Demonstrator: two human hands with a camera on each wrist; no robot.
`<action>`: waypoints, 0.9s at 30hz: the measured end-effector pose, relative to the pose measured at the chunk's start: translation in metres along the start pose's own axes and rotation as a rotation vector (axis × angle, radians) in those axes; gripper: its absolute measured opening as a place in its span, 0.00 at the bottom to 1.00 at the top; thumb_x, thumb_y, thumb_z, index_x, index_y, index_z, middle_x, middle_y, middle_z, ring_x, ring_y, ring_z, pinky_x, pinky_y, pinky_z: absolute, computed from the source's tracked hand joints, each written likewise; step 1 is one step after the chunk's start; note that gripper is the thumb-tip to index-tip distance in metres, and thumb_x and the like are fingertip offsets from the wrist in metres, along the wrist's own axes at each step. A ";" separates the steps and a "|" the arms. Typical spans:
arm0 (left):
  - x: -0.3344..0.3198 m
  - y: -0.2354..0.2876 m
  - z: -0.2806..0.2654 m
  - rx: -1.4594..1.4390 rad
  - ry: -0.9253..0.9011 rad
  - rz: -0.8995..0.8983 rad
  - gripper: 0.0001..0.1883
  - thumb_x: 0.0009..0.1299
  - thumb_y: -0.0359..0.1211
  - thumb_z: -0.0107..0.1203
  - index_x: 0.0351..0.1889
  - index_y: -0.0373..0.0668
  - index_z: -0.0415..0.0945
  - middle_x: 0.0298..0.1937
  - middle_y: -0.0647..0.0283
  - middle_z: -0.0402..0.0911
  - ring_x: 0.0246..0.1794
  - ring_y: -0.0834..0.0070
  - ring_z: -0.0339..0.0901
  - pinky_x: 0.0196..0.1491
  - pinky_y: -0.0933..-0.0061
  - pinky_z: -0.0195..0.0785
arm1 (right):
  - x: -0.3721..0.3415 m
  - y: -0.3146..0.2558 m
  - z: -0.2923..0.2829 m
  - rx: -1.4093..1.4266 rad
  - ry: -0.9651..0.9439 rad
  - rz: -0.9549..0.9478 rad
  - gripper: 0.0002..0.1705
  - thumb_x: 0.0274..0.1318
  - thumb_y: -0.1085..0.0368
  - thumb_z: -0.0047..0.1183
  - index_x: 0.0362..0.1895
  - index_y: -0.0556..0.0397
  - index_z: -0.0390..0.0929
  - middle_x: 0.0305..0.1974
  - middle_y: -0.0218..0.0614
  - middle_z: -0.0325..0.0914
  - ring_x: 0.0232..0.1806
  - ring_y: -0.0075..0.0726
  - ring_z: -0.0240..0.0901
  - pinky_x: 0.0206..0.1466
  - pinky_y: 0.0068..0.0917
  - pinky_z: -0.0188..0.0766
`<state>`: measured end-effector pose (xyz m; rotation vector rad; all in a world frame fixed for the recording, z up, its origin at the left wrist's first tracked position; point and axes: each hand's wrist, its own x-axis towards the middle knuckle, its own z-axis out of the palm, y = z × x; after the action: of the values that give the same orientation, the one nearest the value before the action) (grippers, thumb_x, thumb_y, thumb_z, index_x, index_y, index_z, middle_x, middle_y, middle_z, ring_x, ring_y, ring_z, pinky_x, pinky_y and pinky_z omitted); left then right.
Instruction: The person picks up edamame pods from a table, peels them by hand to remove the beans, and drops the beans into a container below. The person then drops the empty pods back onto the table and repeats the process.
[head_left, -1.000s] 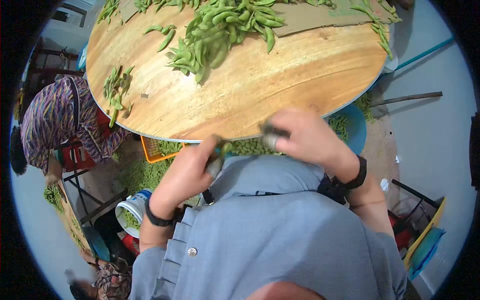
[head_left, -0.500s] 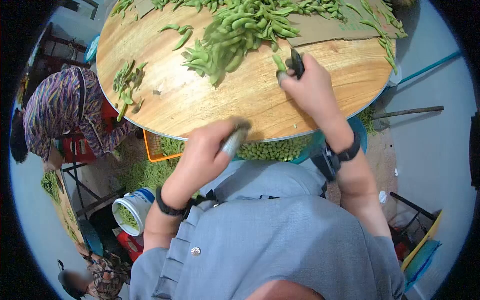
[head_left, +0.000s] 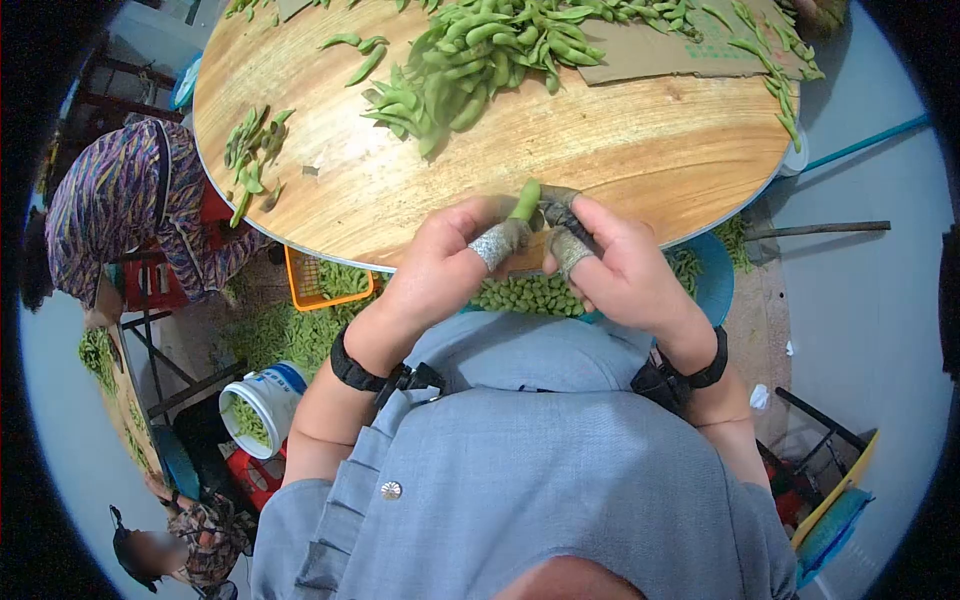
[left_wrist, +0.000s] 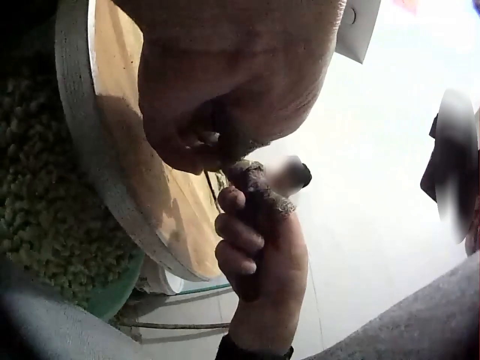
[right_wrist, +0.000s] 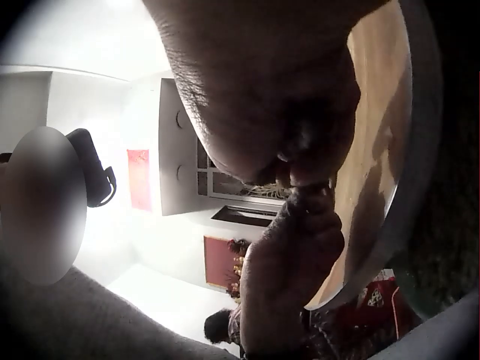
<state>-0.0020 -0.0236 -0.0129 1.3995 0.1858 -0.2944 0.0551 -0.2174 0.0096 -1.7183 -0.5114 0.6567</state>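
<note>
In the head view a green soybean pod (head_left: pixel 526 200) stands upright between the two hands, over the near edge of the round wooden table (head_left: pixel 660 130). My left hand (head_left: pixel 445 258) pinches it between a thumb wrapped in grey tape and curled fingers. My right hand (head_left: pixel 625 262) meets it from the other side, its curled fingertips at the pod; that thumb (head_left: pixel 568 248) is taped too and the index finger has a dark cover. Both wrist views show the fingertips together, with the pod mostly hidden. Shelled green beans (head_left: pixel 525 296) lie in a basin below the hands.
A heap of pods (head_left: pixel 470 70) covers the table's far middle, beside flat cardboard (head_left: pixel 660 55). Smaller pods (head_left: pixel 250 155) lie at left. An orange basket (head_left: pixel 300 280) and a white bucket (head_left: pixel 265 405) stand below. Another person (head_left: pixel 120 210) bends at far left.
The right hand first swung up and away over the table, with a pod in its fingers, then came back to the left hand. Both hands are now together at the pod.
</note>
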 end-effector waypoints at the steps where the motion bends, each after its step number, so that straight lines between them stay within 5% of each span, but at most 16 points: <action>1: -0.002 0.003 0.000 0.000 0.000 -0.001 0.12 0.71 0.30 0.50 0.50 0.35 0.75 0.36 0.69 0.78 0.35 0.84 0.73 0.39 0.82 0.69 | 0.000 -0.001 0.001 0.057 -0.057 0.036 0.22 0.51 0.70 0.45 0.53 0.59 0.70 0.31 0.35 0.75 0.33 0.28 0.73 0.39 0.30 0.72; 8: -0.005 0.013 -0.001 0.166 -0.091 -0.090 0.10 0.71 0.32 0.51 0.43 0.35 0.77 0.33 0.69 0.78 0.31 0.84 0.72 0.34 0.79 0.67 | -0.004 -0.003 -0.004 0.293 -0.159 0.169 0.26 0.52 0.71 0.40 0.59 0.53 0.67 0.30 0.29 0.74 0.21 0.19 0.66 0.24 0.19 0.65; 10: -0.005 0.010 -0.003 0.203 -0.092 -0.071 0.09 0.71 0.32 0.51 0.41 0.35 0.77 0.32 0.67 0.79 0.31 0.83 0.72 0.34 0.77 0.67 | -0.004 -0.008 -0.003 0.469 -0.199 0.271 0.33 0.54 0.75 0.34 0.67 0.50 0.57 0.30 0.29 0.72 0.15 0.13 0.54 0.17 0.13 0.55; 12: -0.005 0.002 -0.004 0.402 -0.038 0.209 0.09 0.70 0.33 0.52 0.40 0.35 0.77 0.29 0.62 0.78 0.31 0.81 0.73 0.33 0.74 0.68 | -0.003 -0.008 -0.001 0.494 -0.198 0.278 0.33 0.55 0.74 0.34 0.68 0.49 0.56 0.29 0.29 0.71 0.15 0.12 0.53 0.16 0.13 0.55; 13: -0.004 0.002 -0.005 0.402 -0.036 0.208 0.09 0.70 0.33 0.52 0.40 0.35 0.77 0.29 0.62 0.78 0.31 0.81 0.73 0.33 0.74 0.68 | -0.002 -0.008 -0.001 0.521 -0.193 0.285 0.32 0.57 0.74 0.34 0.68 0.47 0.56 0.29 0.29 0.71 0.14 0.12 0.52 0.16 0.13 0.54; 15: -0.003 0.001 -0.006 0.964 0.005 0.490 0.10 0.69 0.34 0.54 0.38 0.35 0.75 0.27 0.73 0.75 0.28 0.80 0.71 0.32 0.73 0.66 | 0.001 -0.004 0.004 0.530 -0.187 0.289 0.30 0.58 0.72 0.35 0.67 0.47 0.57 0.29 0.29 0.71 0.14 0.12 0.51 0.15 0.13 0.54; 18: -0.002 -0.010 -0.007 1.062 0.007 0.531 0.09 0.70 0.33 0.52 0.40 0.35 0.75 0.26 0.72 0.74 0.27 0.78 0.71 0.31 0.73 0.67 | 0.003 0.006 0.008 0.586 -0.190 0.336 0.28 0.58 0.71 0.36 0.65 0.46 0.60 0.28 0.27 0.69 0.15 0.12 0.52 0.14 0.13 0.54; 19: -0.002 -0.009 -0.008 1.061 0.006 0.529 0.09 0.70 0.33 0.52 0.40 0.35 0.75 0.26 0.72 0.74 0.27 0.78 0.71 0.31 0.73 0.67 | 0.003 0.008 0.008 0.632 -0.200 0.378 0.29 0.55 0.72 0.36 0.64 0.46 0.62 0.27 0.26 0.68 0.15 0.12 0.54 0.14 0.14 0.55; 21: -0.007 -0.008 -0.013 0.455 -0.156 0.233 0.10 0.69 0.32 0.53 0.44 0.35 0.75 0.26 0.61 0.75 0.24 0.74 0.71 0.29 0.65 0.66 | -0.001 0.007 0.004 0.766 -0.265 0.412 0.26 0.58 0.70 0.36 0.63 0.45 0.62 0.27 0.26 0.67 0.15 0.11 0.53 0.14 0.13 0.54; 22: -0.008 -0.006 -0.015 0.455 -0.157 0.231 0.10 0.69 0.32 0.53 0.44 0.35 0.75 0.26 0.61 0.75 0.24 0.74 0.71 0.29 0.65 0.66 | -0.003 0.006 0.001 0.899 -0.328 0.438 0.24 0.60 0.68 0.36 0.62 0.44 0.63 0.27 0.26 0.67 0.15 0.11 0.51 0.14 0.12 0.53; 24: -0.010 -0.003 -0.019 -0.350 -0.336 -0.188 0.11 0.69 0.32 0.53 0.46 0.36 0.75 0.25 0.61 0.74 0.24 0.75 0.72 0.29 0.67 0.67 | -0.005 0.009 -0.001 1.024 -0.365 0.454 0.22 0.62 0.67 0.37 0.61 0.44 0.64 0.27 0.25 0.67 0.15 0.10 0.51 0.15 0.12 0.53; 26: -0.006 -0.007 -0.019 -0.427 -0.382 -0.229 0.10 0.69 0.33 0.53 0.43 0.36 0.76 0.25 0.58 0.76 0.23 0.75 0.73 0.28 0.69 0.67 | -0.006 0.008 -0.001 1.147 -0.403 0.472 0.21 0.63 0.65 0.37 0.61 0.43 0.64 0.27 0.25 0.67 0.16 0.10 0.51 0.15 0.12 0.53; 27: -0.003 -0.007 -0.012 0.112 -0.185 0.063 0.09 0.69 0.32 0.53 0.42 0.36 0.76 0.25 0.57 0.76 0.22 0.73 0.73 0.27 0.70 0.67 | -0.003 0.006 0.001 1.037 -0.285 0.471 0.21 0.64 0.65 0.37 0.60 0.43 0.65 0.27 0.25 0.67 0.16 0.10 0.51 0.16 0.11 0.53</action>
<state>-0.0065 -0.0129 -0.0201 1.4764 -0.0277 -0.3840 0.0519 -0.2200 0.0041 -0.7429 0.0892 1.2414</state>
